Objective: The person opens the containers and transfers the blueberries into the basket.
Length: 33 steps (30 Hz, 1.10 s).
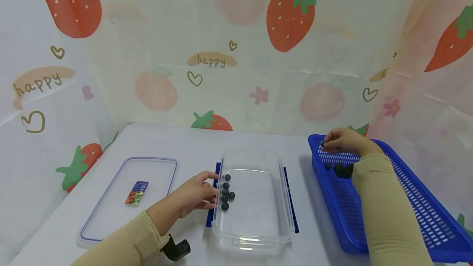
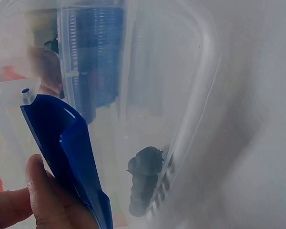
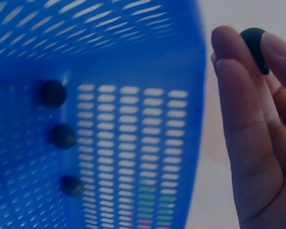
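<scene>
My right hand (image 1: pixel 345 141) pinches a dark blueberry (image 3: pixel 255 47) between thumb and fingertips, above the back left corner of the blue basket (image 1: pixel 329 204). Three more dark blueberries (image 3: pixel 63 137) lie inside the basket in the right wrist view. At the middle of the table stands a clear plastic box (image 1: pixel 255 204) with blue side latches, its top uncovered. Several blueberries (image 1: pixel 225 198) sit along its left side. My left hand (image 1: pixel 197 194) touches that left side with its fingers extended, by the blue latch (image 2: pixel 71 148). Part of the basket is hidden by my right forearm.
A clear lid (image 1: pixel 107 212) with a blue seal lies flat at the left, bearing a small printed label (image 1: pixel 137 193). Black wrist cameras sit on both wrists. A strawberry-print curtain (image 1: pixel 236 93) hangs behind the white table (image 1: pixel 192 143) and at its sides.
</scene>
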Motion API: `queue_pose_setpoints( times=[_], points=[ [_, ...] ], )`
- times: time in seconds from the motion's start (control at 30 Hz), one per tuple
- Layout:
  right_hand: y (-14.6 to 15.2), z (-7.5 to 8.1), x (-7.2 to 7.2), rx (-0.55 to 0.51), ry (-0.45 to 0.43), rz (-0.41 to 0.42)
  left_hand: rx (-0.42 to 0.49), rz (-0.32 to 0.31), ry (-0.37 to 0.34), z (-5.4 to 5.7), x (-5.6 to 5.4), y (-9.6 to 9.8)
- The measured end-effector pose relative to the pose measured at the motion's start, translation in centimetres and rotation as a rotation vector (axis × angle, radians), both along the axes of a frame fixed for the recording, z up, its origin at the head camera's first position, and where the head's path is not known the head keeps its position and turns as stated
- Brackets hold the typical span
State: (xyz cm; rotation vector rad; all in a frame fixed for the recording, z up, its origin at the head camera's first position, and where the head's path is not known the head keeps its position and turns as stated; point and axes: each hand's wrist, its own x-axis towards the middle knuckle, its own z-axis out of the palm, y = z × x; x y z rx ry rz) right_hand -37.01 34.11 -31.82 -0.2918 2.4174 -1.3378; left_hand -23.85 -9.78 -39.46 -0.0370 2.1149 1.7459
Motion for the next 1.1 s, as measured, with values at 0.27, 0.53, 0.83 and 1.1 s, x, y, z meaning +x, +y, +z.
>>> queue_pose_setpoints(
  times=[0.27, 0.53, 0.83, 1.1],
  points=[
    [0.5, -1.4, -0.1, 0.123, 0.012, -0.013, 0.001, -0.003, 0.002, -0.1, -0.1, 0.0],
    [1.0, -1.6, 0.0, 0.139, 0.002, -0.048, 0.005, -0.005, 0.004, -0.2, -0.1, 0.0],
    [-0.2, 0.1, -0.3, 0.082, 0.031, -0.002, -0.001, -0.01, 0.012, 0.0, -0.1, 0.1],
    [-6.4, 3.2, 0.1, 0.183, 0.156, 0.115, 0.001, -0.01, 0.006, 0.0, -0.1, 0.0]
  ],
)
